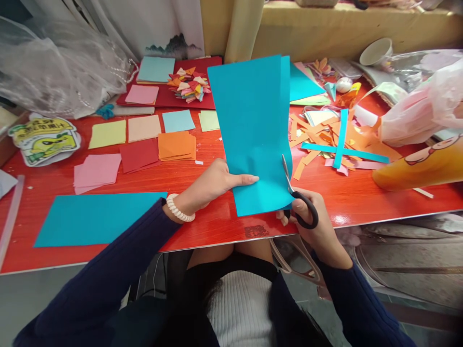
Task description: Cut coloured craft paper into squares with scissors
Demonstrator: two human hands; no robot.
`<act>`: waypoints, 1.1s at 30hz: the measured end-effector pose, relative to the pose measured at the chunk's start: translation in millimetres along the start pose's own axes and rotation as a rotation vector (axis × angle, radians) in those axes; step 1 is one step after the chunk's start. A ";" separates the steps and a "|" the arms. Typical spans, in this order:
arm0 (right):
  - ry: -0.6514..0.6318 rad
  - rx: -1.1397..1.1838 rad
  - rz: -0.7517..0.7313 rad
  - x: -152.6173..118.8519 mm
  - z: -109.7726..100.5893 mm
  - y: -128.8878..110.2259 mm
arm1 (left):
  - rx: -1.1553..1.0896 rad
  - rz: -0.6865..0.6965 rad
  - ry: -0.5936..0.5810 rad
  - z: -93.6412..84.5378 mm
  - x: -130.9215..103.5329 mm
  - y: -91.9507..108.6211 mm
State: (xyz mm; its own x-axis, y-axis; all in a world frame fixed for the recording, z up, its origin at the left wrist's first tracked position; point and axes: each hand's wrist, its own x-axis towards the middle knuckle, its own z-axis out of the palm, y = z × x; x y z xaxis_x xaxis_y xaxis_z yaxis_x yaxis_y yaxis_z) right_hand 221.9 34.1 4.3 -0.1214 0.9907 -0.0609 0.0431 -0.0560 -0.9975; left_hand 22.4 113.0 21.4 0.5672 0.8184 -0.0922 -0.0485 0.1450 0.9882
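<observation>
A large blue paper sheet (pixel 249 115), folded or doubled, is held up over the table's front edge. My left hand (pixel 224 180) pinches its left side, thumb on top and the other fingers hidden behind. My right hand (pixel 311 217) grips black-handled scissors (pixel 306 209), their blades at the paper's lower right edge. One blade lies over the sheet, and a strip along the right side curls away from the rest. Another blue sheet (pixel 97 219) lies flat to the left, partly under my left forearm.
Small stacks of coloured paper squares (pixel 177 146) lie at the left, with a folded-paper piece (pixel 190 86) behind. Orange and blue paper scraps (pixel 325 135) pile up at the right, near an orange cylinder (pixel 419 164) and a white cup (pixel 376 51). Plastic bags flank the red table (pixel 202 236).
</observation>
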 end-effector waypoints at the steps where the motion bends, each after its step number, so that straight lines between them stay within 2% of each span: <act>1: -0.008 0.012 -0.010 0.4 -0.3 0.8 | -0.005 0.005 -0.008 0.4 0.1 -0.5; 10: -0.080 0.020 -0.015 5.2 -9.0 7.2 | 0.083 -0.022 0.028 1.2 -1.7 -1.2; 16: -0.033 -0.019 -0.021 5.6 -6.0 4.3 | 0.109 -0.001 0.022 2.3 -2.8 1.1; 25: 0.013 0.069 0.014 1.1 -4.3 10.3 | 0.104 -0.019 0.032 3.3 -1.7 1.2; 33: 0.074 0.037 0.035 0.5 1.1 1.0 | 0.016 -0.022 -0.044 0.5 -1.3 -1.4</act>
State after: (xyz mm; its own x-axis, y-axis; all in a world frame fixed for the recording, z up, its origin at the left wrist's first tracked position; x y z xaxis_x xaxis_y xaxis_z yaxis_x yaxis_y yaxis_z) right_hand 220.8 34.5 3.3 -0.0464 0.9945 -0.0944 0.0089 -0.0940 -0.9955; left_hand 22.2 111.5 20.2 0.6037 0.7898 -0.1090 -0.0229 0.1538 0.9878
